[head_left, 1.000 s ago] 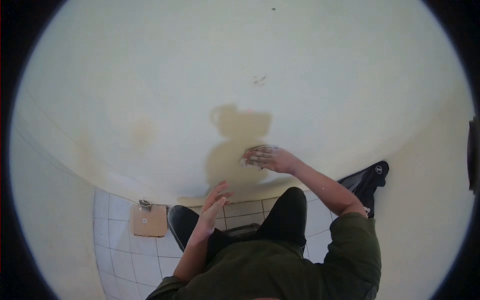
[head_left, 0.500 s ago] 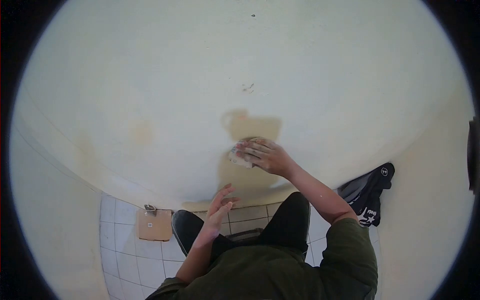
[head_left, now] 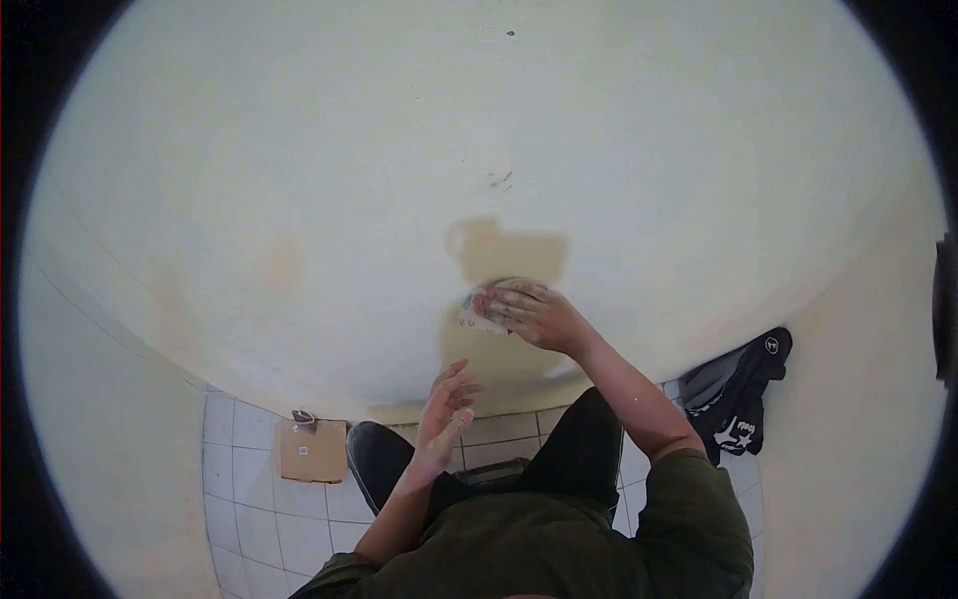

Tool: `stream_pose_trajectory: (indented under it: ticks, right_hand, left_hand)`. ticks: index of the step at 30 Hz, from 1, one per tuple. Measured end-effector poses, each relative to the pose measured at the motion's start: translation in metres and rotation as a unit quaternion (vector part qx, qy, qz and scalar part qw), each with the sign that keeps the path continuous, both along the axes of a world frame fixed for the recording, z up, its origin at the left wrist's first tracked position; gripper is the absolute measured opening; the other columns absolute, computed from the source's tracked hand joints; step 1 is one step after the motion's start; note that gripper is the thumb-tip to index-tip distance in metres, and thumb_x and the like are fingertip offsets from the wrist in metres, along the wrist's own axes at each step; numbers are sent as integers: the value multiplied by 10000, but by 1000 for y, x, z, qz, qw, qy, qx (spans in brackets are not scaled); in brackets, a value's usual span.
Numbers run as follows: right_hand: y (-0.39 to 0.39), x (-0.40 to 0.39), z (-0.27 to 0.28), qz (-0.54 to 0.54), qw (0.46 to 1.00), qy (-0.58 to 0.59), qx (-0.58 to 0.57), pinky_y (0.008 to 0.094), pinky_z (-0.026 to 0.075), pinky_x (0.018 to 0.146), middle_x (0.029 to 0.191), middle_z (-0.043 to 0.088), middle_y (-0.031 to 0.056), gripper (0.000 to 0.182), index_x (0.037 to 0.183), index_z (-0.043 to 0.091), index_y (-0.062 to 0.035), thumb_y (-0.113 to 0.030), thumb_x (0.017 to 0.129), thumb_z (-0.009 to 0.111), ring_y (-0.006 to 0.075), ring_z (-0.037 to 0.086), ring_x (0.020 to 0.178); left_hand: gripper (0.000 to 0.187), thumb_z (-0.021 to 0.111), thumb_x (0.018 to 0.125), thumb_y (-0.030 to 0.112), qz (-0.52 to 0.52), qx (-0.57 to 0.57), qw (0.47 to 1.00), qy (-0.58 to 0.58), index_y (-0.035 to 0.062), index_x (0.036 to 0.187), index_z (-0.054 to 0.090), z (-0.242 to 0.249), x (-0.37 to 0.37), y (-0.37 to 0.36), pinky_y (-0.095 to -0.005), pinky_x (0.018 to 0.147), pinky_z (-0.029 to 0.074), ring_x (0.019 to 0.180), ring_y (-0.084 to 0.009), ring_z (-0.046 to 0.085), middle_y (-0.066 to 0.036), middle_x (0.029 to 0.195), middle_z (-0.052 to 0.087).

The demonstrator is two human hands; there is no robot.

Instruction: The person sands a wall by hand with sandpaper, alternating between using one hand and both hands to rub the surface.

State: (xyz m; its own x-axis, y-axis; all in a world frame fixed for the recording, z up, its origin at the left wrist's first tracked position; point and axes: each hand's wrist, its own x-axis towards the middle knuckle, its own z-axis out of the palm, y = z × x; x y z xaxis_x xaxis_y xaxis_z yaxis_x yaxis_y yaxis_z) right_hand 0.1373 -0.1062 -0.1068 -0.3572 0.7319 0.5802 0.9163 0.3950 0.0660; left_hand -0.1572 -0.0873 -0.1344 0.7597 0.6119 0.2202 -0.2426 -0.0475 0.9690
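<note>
My right hand (head_left: 532,314) presses a whitish sheet (head_left: 477,317) with faint printing flat against the pale wall (head_left: 329,160). The fingers lie over the sheet and point left; its part beneath them is hidden. My left hand (head_left: 445,414) is raised in front of the lower wall, above my knees. Its fingers are apart and nothing is in it. A yellowish shadow falls on the wall around my right hand, and small chipped marks (head_left: 501,181) show higher up.
A cardboard box (head_left: 312,451) sits on the tiled floor (head_left: 254,504) at the lower left, with a small metallic object (head_left: 303,419) at its back edge. Dark cloth with white print (head_left: 739,399) lies at the right, by the wall corner. A dark object (head_left: 944,311) is at the far right edge.
My left hand has risen slightly and its fingers have shifted. My right hand and the sheet remain at nearly the same spot on the wall. The view has shifted slightly.
</note>
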Motion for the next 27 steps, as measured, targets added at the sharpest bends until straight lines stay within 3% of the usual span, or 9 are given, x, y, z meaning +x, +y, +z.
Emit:
stream_pose_trajectory:
  ticks: [3,6,9,12,15,17,19,23,27]
  right_hand:
    - [-5,16,17,-58,993,-12,104,445,402,1132,1406,556,234,520,1349,595,-18,-150,848,633,363,503,1352]
    - [-10,-23,74,-211,878,244,354,411,367,1162,1432,526,261,556,1403,557,-42,-86,852,611,356,466,1394]
    - [5,-17,33,-153,910,241,301,418,312,1194,1463,496,269,568,1401,528,30,-53,844,605,364,410,1441]
    - [15,-32,-21,6,1000,12,15,503,306,1198,1415,545,266,511,1299,617,0,3,788,610,463,412,1406]
    - [12,-7,-28,-71,977,137,147,496,344,1178,1389,577,245,489,1275,636,-18,7,787,624,430,454,1389]
    - [8,-28,32,-223,881,147,391,487,387,1151,1364,599,239,469,1268,660,-42,20,806,607,395,510,1350]
    - [28,-41,43,-262,825,234,442,496,393,1145,1354,606,235,451,1247,675,-48,28,809,598,385,528,1333]
    - [24,-36,-1,-118,957,175,201,491,346,1169,1395,582,228,456,1306,632,-10,46,858,572,390,502,1356]
    - [2,-27,63,-173,872,272,370,460,364,1163,1372,585,245,452,1284,650,-57,47,848,594,399,497,1355]
  left_hand:
    - [615,623,930,404,-10,15,1000,0,54,1418,489,-4,0,2,-430,1062,397,1286,-276,516,-158,1574,324]
    - [608,630,923,395,-7,4,1000,8,57,1411,497,-15,-4,3,-432,1064,394,1282,-276,516,-151,1574,327]
    - [606,636,919,389,-3,-19,1000,12,61,1410,501,-27,-5,7,-431,1069,388,1284,-279,515,-143,1575,329]
    - [581,636,932,365,-13,-10,1000,9,66,1412,505,-27,-7,9,-422,1066,392,1288,-274,516,-141,1575,329]
    - [557,633,947,346,-12,16,1000,7,67,1412,509,-24,-7,18,-414,1061,397,1294,-268,515,-145,1575,329]
    - [604,638,919,393,4,12,1000,13,67,1411,508,-23,-8,18,-429,1071,384,1301,-283,509,-143,1577,328]
    - [605,636,920,394,8,-3,1000,10,66,1412,507,-29,-9,21,-429,1071,384,1305,-281,507,-147,1578,326]
    - [610,638,917,392,-15,-16,1000,14,64,1413,506,-35,-12,20,-430,1069,387,1307,-279,505,-156,1582,319]
    - [584,640,926,363,-8,3,1000,13,60,1408,509,-37,-17,25,-423,1063,396,1308,-271,505,-157,1586,318]
